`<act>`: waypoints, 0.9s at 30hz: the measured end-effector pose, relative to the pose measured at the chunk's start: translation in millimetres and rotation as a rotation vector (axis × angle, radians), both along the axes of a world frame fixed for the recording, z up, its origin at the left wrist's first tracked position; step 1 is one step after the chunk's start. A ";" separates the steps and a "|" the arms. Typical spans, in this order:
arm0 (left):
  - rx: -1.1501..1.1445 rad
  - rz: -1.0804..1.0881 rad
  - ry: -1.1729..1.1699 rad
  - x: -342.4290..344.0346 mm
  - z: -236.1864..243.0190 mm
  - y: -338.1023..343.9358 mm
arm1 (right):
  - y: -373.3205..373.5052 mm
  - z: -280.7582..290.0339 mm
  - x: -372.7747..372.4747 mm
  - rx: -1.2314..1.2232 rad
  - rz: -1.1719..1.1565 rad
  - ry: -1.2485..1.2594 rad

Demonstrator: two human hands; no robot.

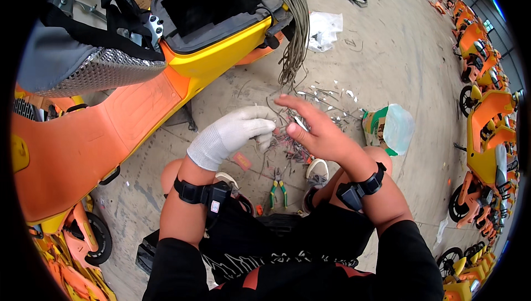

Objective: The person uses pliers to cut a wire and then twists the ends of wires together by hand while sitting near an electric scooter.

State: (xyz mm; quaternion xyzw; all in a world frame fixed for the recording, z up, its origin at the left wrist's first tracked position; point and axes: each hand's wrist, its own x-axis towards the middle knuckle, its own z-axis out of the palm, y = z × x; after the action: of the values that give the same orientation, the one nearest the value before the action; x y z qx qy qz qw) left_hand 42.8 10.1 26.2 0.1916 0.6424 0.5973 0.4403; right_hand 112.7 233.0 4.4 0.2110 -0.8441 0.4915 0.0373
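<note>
My left hand (235,132), in a white knit glove, is raised over the floor with fingers bent and thumb and fingertips pressed together. Whatever might be in that pinch is too small to name. My bare right hand (318,127) faces it a short way off, fingers stretched and thumb apart. A white sliver (300,124) shows between its thumb and fingers; I cannot tell whether it is touched or lies on the floor behind. Below both hands are scattered wire and cable-tie scraps (296,152). Pliers (277,187) with green and yellow handles lie between my shoes.
An orange and yellow scooter (221,52) stands at left, its seat compartment uncovered. A bundle of grey-brown cable ties or wires (296,30) hangs beside it. To the right is a green and white bag (387,129). Rows of scooters (487,135) line the far right.
</note>
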 end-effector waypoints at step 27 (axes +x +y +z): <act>-0.141 0.291 0.266 -5.3 3.3 -1.9 | 59.1 15.7 -1.4 -0.660 -0.294 -0.647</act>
State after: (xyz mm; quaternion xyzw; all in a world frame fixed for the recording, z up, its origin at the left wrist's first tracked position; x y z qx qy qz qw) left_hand 37.6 8.2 29.6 0.1426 0.7560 0.5775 0.2730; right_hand 111.3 292.1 20.1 -0.0972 -0.6324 0.7629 -0.0931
